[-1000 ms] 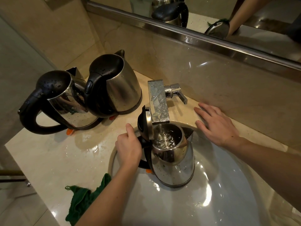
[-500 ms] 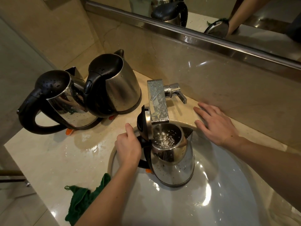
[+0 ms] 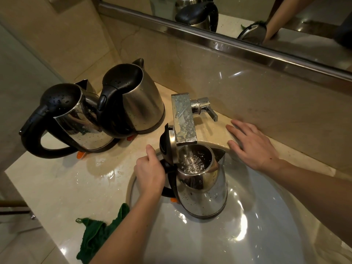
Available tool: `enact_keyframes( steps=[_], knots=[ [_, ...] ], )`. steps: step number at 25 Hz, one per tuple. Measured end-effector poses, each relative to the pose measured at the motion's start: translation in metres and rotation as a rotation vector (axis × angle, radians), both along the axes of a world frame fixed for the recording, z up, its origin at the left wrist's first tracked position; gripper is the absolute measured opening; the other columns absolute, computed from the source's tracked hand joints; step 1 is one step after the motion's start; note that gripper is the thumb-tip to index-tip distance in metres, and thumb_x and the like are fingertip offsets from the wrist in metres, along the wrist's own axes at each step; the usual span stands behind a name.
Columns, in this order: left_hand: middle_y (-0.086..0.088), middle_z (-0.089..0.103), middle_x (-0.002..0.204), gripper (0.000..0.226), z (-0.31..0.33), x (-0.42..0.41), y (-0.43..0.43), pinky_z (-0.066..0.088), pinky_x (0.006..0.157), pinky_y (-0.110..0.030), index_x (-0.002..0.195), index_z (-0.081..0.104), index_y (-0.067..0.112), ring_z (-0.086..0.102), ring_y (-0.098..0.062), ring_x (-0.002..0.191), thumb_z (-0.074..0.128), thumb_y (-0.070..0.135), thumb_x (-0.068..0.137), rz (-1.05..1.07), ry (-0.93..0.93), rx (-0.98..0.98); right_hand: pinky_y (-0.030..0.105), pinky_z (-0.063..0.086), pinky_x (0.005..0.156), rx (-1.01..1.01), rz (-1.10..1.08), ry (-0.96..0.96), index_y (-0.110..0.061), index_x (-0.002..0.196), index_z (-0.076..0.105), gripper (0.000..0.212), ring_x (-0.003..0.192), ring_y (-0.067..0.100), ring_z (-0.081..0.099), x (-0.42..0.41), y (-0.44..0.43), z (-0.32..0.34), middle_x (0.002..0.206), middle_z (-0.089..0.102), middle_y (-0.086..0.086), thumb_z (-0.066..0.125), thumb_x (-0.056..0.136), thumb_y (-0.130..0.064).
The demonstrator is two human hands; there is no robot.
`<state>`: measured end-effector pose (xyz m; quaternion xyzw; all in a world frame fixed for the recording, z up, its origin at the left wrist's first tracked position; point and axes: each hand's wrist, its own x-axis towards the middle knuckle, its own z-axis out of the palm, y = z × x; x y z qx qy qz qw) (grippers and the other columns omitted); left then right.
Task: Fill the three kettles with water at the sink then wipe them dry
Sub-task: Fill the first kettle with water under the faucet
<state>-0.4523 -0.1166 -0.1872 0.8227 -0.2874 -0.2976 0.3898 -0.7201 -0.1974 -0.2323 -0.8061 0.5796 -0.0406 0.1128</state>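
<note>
While water runs from the flat rectangular chrome tap spout (image 3: 183, 119) into its open mouth, the steel-bodied kettle with the raised black lid (image 3: 203, 189) sits upright inside the white oval basin (image 3: 266, 231), at the basin's far-left side, directly under the spout. Whether its base rests on the bowl or is held clear of it cannot be told. The hinged lid stands up against the spout's left side.

The left hand (image 3: 150, 172) grasps this kettle's black handle, fingers wrapped round it and thumb pointing up. The right hand (image 3: 253, 147) lies flat on the beige marble counter (image 3: 57, 187) to the right of the tap, fingers straight and spread, holding nothing.

Two more steel kettles with closed black lids stand on the counter at far left, touching each other: the left closed kettle (image 3: 70, 119) and the far closed kettle (image 3: 137, 103). Droplets show on both lids.

A crumpled dark green cloth (image 3: 95, 239) lies at the counter's near edge, just left of the left forearm. Wet patches mark the counter between the cloth and the kettles.
</note>
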Motion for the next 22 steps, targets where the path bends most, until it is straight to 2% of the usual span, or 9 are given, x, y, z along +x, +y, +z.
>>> enact_keyframes(
  steps=[22],
  knots=[
    [-0.002,0.035,0.052,0.056,0.001,-0.0012,0.0009,0.034,0.059,-0.034,0.053,0.031,0.015,0.035,-0.018,0.052,0.031,0.039,0.103,-0.006,-0.008,-0.013,0.041,0.03,0.111,0.021,-0.01,0.013,-0.031,0.151,0.028,0.055,0.141,0.017,0.021,0.0012,-0.0007,0.0003,0.158,0.024,-0.006,0.031,0.1,-0.051]
  ],
)
